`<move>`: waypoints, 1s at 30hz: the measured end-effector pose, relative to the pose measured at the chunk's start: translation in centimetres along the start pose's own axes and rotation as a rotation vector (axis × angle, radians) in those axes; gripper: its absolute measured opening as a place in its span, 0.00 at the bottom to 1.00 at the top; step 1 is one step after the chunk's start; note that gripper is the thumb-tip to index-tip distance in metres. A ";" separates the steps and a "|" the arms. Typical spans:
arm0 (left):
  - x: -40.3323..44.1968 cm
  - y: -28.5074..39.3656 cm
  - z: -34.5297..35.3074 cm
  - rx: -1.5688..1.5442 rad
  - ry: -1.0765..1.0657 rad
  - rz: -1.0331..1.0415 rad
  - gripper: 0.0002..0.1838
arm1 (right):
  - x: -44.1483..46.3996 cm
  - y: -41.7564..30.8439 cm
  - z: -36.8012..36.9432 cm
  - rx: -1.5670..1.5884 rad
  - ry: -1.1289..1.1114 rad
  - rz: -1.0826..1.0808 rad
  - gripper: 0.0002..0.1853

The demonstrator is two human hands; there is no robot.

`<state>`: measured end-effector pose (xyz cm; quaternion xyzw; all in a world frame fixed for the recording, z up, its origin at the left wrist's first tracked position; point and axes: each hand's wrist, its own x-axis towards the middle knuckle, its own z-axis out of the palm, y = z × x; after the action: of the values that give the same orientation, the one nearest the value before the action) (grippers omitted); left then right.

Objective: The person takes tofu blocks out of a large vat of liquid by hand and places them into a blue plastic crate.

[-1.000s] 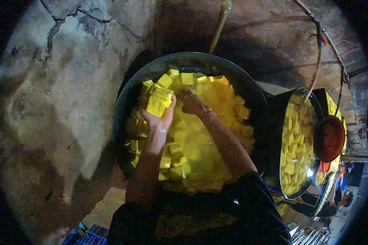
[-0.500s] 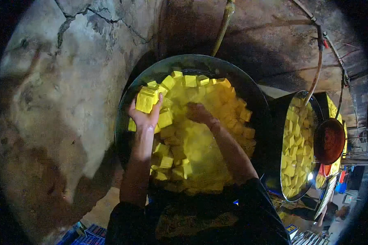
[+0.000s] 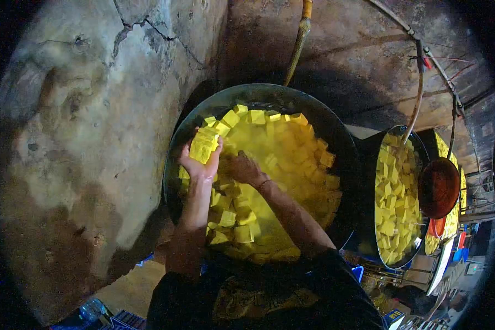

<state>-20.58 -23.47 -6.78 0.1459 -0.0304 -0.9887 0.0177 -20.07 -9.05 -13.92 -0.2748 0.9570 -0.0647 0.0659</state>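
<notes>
My left hand [image 3: 202, 165] is closed around a small stack of yellow tofu blocks [image 3: 203, 146], held up over the left side of a large round vat [image 3: 258, 91]. Many more yellow tofu blocks [image 3: 245, 234] lie in the vat's cloudy yellow liquid, piled along its edge. Low over the liquid in the middle is my right hand [image 3: 245, 168], palm down, a short way right of the left hand. Its fingers are dim and point down and left; whether they grip anything is hidden.
A second vat [image 3: 393, 198] full of yellow blocks stands at the right, with a reddish-brown round pan [image 3: 440, 188] beside it. A hose [image 3: 298, 52] runs down behind the near vat. The cracked wall [image 3: 93, 137] stands close on the left.
My right hand has moved left across the liquid, nearer to my left hand. The left hand still holds its blocks. The whole view has shifted slightly.
</notes>
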 end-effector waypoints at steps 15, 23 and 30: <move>-2.1 -12.2 -4.5 0.343 0.038 -0.335 0.14 | -16.9 3.0 -13.2 1.524 0.407 0.326 0.14; -9.0 -21.2 -2.8 0.190 0.022 -0.617 0.22 | -23.0 2.5 -15.6 1.185 0.652 0.497 0.22; -17.7 -26.5 0.6 0.622 -0.274 -0.657 0.18 | -32.0 3.8 -17.5 0.509 0.569 0.718 0.57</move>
<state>-4.49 3.76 -2.86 0.0144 -0.2794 -0.8961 -0.3447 2.00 12.83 5.57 0.1240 0.9249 -0.3408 -0.1141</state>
